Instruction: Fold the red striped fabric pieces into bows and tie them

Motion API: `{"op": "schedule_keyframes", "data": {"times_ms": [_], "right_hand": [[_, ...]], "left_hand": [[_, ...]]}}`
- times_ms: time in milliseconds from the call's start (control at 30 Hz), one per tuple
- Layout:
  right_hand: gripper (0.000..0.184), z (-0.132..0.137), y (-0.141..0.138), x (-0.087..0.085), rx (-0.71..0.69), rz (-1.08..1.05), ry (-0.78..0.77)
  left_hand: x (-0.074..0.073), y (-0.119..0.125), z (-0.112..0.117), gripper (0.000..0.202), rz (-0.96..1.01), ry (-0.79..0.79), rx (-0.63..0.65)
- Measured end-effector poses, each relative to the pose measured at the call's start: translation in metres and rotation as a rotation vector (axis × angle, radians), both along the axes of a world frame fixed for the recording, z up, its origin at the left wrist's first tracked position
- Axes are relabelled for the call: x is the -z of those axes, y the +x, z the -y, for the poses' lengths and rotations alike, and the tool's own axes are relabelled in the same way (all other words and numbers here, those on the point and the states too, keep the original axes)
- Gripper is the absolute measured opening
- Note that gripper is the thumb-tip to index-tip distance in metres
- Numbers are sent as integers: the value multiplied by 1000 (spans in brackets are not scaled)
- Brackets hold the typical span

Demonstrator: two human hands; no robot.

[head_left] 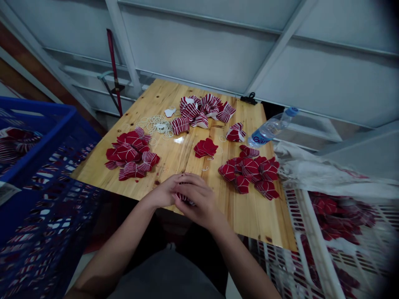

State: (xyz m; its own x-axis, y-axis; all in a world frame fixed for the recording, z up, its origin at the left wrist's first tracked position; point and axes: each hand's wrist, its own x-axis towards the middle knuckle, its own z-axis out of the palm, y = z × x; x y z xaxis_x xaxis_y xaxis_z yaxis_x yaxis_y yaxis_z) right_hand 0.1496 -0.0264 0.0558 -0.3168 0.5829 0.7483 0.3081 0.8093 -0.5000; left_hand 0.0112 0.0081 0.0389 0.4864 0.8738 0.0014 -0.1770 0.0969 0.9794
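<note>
Both my hands meet at the near edge of a wooden table (pixel 174 153). My left hand (pixel 165 193) and my right hand (pixel 199 201) are closed together round a small red-and-white striped fabric bundle (pixel 184 198), mostly hidden by my fingers. Banded piles of the same red striped pieces lie at the left (pixel 131 153), at the right (pixel 249 170) and at the far side (pixel 202 110). A small loose red stack (pixel 205 147) sits mid-table. A heap of pale rubber bands (pixel 157 124) lies toward the far left.
A blue plastic crate (pixel 37 174) holding striped pieces stands at my left. A white slatted crate (pixel 330 232) with red pieces and a white bag (pixel 324 172) sit at my right. A water bottle (pixel 271 128) lies at the table's right edge. A black clip (pixel 248 99) rests at the far edge.
</note>
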Motion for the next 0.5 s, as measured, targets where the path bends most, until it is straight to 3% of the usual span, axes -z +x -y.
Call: {"op": "schedule_keyframes", "data": {"times_ms": [67,167,267,400,500], "right_hand": [[29,-1,0,3,1,17,38],[38,1,0,4,39,1,60],[53,5,8,-1,10,-49,-82],[88,7,32,-15,-239,-138,-348],[105,3,48,-26,-250,79,-354]], "left_hand": [[2,-1,2,23,11,20,54],[2,-2,6,34,57,45,29],[-5,-2,8,34,48,31,55],[-19,-7,6,30,-103,30,240],[-19,-12,3,35,-103,25,349]]}}
